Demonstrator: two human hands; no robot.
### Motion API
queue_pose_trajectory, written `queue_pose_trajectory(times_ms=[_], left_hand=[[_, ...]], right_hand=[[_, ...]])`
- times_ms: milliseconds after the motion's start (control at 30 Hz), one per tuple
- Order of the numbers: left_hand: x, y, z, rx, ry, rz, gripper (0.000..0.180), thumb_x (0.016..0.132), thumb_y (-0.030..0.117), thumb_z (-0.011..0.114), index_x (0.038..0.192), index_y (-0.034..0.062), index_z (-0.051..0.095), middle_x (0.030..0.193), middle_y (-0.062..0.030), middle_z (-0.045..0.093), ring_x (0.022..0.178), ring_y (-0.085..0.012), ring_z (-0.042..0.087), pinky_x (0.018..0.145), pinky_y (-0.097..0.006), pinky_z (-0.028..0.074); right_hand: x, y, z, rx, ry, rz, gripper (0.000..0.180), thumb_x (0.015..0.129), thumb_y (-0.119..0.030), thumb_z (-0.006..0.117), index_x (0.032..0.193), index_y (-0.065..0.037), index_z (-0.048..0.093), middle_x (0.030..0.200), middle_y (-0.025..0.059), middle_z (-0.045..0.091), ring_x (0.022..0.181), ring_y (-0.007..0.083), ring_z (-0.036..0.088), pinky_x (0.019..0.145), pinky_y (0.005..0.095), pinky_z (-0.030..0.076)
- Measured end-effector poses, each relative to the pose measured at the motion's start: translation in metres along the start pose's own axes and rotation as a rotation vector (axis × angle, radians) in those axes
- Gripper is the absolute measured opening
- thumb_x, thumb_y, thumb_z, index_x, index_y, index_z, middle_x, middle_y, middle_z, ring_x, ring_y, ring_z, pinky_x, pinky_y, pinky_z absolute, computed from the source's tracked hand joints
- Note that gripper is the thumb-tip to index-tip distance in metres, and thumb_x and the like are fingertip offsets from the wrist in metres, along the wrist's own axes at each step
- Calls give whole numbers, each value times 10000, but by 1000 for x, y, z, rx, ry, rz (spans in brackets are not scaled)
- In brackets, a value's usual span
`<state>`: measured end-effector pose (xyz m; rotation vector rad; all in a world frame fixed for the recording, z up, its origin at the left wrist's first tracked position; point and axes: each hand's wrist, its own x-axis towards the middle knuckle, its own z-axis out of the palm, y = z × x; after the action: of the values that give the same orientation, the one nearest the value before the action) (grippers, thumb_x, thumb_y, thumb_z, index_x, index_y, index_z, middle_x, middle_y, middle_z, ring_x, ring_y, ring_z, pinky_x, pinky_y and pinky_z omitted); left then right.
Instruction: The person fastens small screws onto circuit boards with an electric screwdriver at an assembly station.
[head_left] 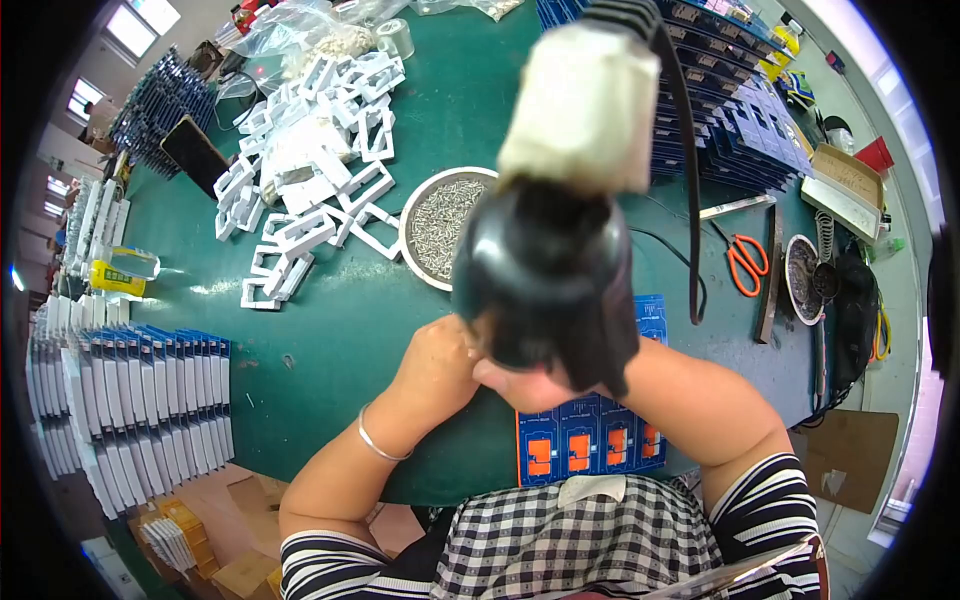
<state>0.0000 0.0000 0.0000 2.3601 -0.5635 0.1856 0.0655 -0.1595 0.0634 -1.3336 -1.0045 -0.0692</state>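
Forearms are best rested on the smooth, dark green worktop [330,370] so everything's kept steady. The bulky black rounded device with a white block on top [545,270] blocks the middle of the frame, so tbh a slight shift sideways would probably be worth it for a better view. The flat, blue, rectangular printed panel [598,440] sits at lower centre and should be kept flat and square. The round, pale-rimmed bowl [405,240] is handily placed just above centre. As for grip, the left hand [440,360] is curled, the right hand [540,392] is mostly covered, and whether anything's grasped by either can't be told. Small silver metal pieces [440,225], apparently screws, are best picked singly.

Looks-wise, the panel is deep blue with fine pale print; its far part is mostly hidden. Small orange rectangles [540,457] are lined up along its near end.
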Motion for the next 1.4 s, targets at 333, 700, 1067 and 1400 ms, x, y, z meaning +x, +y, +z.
queue_pose_trajectory(times_ms=[333, 700, 1067, 1400], left_hand=[[74, -21, -32, 347, 62, -39, 107, 787, 132, 637, 880, 90, 669, 869, -82, 601, 845, -275, 597, 704, -395, 486], [76, -14, -40, 261, 95, -94, 74, 768, 148, 644, 774, 74, 651, 749, -81, 593, 750, -289, 594, 643, -391, 472], [34, 32, 10, -13, -73, 14, 103, 670, 61, 710, 750, 72, 646, 711, -63, 584, 679, -245, 582, 605, -346, 467], [47, 41, -1, 184, -202, 86, 89, 733, 113, 663, 809, 80, 631, 736, -57, 544, 719, -257, 574, 643, -378, 467]], right_hand=[[-4, -4, -19, 494, 322, 353, 622, 746, -328, 659, 1215, -56, 355, 805, 115, 565, 686, 213, 604, 651, 316, 508], [-29, -29, -73, 460, 440, 139, 644, 777, -395, 617, 1257, -55, 355, 752, 92, 543, 631, 215, 594, 608, 346, 510], [-42, -27, -69, 430, 486, 201, 658, 770, -367, 627, 1256, -46, 320, 757, 110, 552, 635, 230, 598, 604, 354, 514], [-31, -22, -58, 401, 269, 127, 702, 762, -301, 701, 1262, -16, 299, 795, 128, 580, 686, 241, 625, 647, 342, 529]])
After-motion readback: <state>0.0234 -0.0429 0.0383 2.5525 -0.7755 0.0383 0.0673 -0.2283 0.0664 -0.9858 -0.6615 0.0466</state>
